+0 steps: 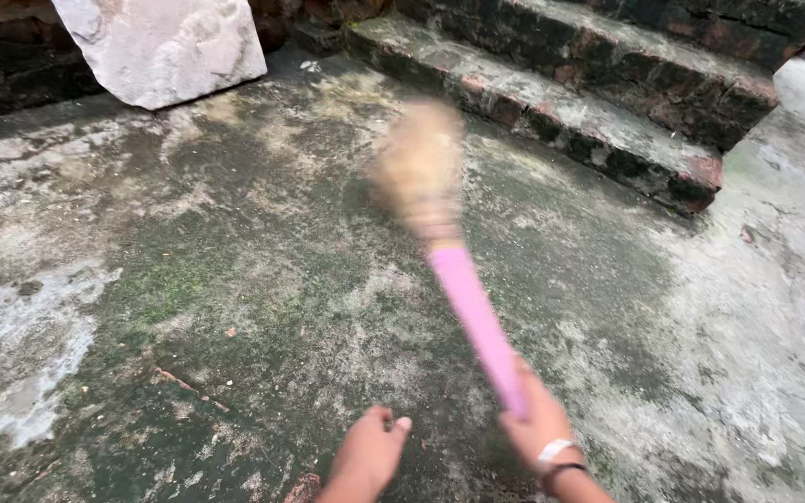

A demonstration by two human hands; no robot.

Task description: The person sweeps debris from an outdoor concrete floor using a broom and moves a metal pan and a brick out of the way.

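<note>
I count one mossy concrete floor (188, 279), two brick steps (589, 121) along the far edge, one pale stone slab (160, 47) at the far left; open ground between. One broom (449, 242), blurred, pink handle running down into my right hand (538, 424), fingers wrapped tight round its end. My left hand (370, 456) loosely curled, holding nothing, beside it.

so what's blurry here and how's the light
Head view: the broom is smeared by motion, its straw head worst and the pink handle softer; the right hand gripping it and the left hand are slightly soft; the mossy concrete floor and brick steps stay sharp; light is flat and even, no hard shadows or glare.
</note>
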